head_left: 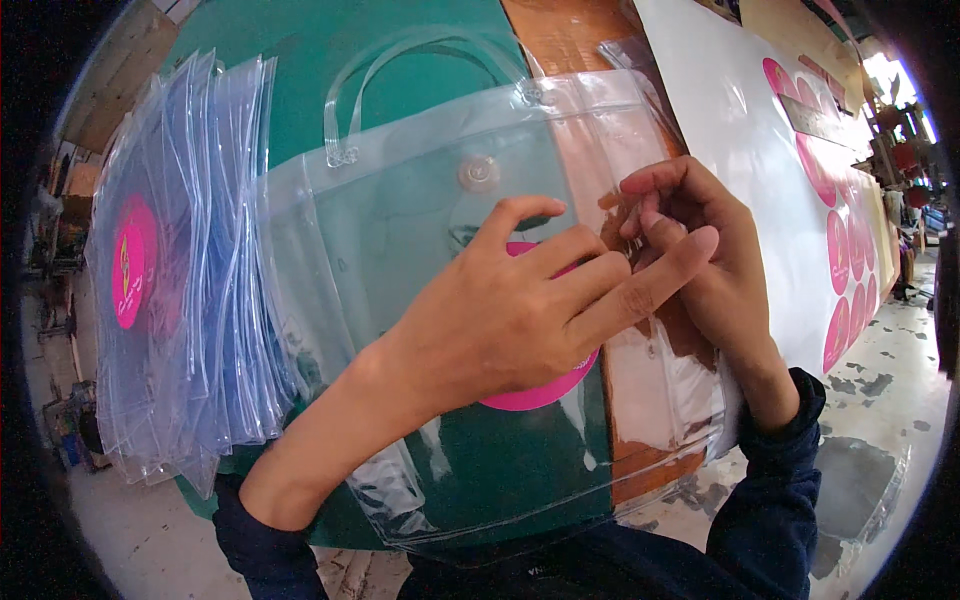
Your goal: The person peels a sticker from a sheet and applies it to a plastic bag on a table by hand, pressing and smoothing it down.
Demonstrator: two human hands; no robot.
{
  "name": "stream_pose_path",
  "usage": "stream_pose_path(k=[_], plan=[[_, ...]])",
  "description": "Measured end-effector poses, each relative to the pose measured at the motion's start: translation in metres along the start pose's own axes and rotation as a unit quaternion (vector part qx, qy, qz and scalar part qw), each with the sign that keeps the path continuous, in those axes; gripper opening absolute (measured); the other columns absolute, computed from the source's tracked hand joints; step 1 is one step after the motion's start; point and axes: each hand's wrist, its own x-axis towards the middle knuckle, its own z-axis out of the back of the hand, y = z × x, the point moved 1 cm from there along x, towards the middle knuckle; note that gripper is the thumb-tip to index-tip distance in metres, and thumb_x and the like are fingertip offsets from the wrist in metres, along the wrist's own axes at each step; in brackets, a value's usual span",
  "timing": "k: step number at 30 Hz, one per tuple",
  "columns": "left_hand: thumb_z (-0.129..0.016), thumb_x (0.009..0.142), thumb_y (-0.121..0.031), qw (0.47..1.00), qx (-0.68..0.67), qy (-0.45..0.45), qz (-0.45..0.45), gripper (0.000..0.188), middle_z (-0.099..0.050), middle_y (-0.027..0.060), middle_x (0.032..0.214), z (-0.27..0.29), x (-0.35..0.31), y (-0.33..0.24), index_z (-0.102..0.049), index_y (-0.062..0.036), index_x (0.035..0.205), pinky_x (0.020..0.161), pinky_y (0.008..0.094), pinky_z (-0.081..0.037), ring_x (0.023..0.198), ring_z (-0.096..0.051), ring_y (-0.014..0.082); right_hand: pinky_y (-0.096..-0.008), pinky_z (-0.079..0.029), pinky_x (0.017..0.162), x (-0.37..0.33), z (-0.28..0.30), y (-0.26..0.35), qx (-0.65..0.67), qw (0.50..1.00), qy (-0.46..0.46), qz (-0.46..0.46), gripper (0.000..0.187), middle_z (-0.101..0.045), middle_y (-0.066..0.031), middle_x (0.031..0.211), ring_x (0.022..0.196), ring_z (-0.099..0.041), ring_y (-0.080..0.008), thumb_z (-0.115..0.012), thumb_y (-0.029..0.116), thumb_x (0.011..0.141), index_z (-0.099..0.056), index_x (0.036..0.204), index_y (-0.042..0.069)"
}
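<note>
While left hand [500, 310] hangs spread over clear bag [400, 240], right hand [715, 255] curls; whether pinching, cannot tell.

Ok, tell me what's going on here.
A person's left hand and right hand are close together over a clear handled bag; what they hold, if anything, is unclear. The left hand partly hides a large pink circle. Stacked clear bags lie to the left, a white sheet with pink circles to the right.
</note>
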Motion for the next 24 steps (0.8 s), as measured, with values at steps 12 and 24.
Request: stream_pose_path(k=[12,24], plan=[[-0.057,0.07,-0.011,1.0,-0.003,-0.001,-0.003,0.052,-0.052,-0.0018,0.079,0.0,-0.002,0.0,-0.051,-0.0037,0.122,0.085,0.0358,-0.041,0.08,-0.051,0.0119,-0.0255,-0.044,0.062,-0.004,-0.006,-0.001,-0.16,0.982,-0.008,0.1,0.018,-0.053,-0.0091,0.078,0.069,-0.055,-0.0152,-0.053,0.009,0.083,-0.052,0.097,-0.002],[-0.056,0.072,-0.012,1.0,0.003,-0.005,0.008,0.05,-0.048,-0.0042,0.074,0.001,-0.004,-0.001,-0.051,-0.0049,0.122,0.093,0.0398,-0.035,0.075,-0.048,0.0103,-0.0318,-0.044,0.064,-0.003,-0.005,0.004,-0.245,0.955,0.04,0.159,0.013,-0.048,-0.0132,0.081,0.072,-0.053,-0.026,-0.057,0.006,0.075,-0.053,0.086,0.0]])
